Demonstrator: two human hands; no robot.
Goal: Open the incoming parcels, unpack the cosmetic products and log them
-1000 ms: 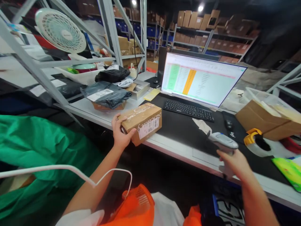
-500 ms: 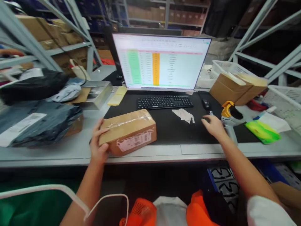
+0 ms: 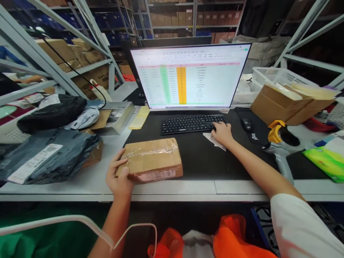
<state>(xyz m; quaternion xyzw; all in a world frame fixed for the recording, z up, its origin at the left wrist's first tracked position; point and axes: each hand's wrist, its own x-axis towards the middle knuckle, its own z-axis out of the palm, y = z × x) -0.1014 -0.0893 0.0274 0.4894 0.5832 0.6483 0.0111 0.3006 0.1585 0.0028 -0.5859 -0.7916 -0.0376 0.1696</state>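
Note:
A taped cardboard box [image 3: 150, 156] with a label on its front side sits at the desk's front edge. My left hand [image 3: 119, 177] grips its left end, thumb on the near side and fingers over the far corner. At the right end of the black keyboard [image 3: 185, 124], my right hand [image 3: 221, 132] rests with fingers reaching onto the keys and nothing held. A crumpled white paper [image 3: 212, 139] lies partly under that hand. Behind the keyboard, a monitor [image 3: 209, 82] displays a spreadsheet with green and orange columns.
A mouse [image 3: 246, 124] and a yellow-and-grey barcode scanner [image 3: 285, 134] are on the right, beside an open cardboard box [image 3: 279, 107] and a green packet [image 3: 326, 161]. Dark plastic parcels [image 3: 51, 154] and a grey tray [image 3: 118, 120] occupy the left. Metal frames rise at both sides.
My right hand has moved left from beside the scanner to the keyboard's right end. The box has turned slightly in my left hand's grip, and the view has shifted. The spreadsheet's columns look different.

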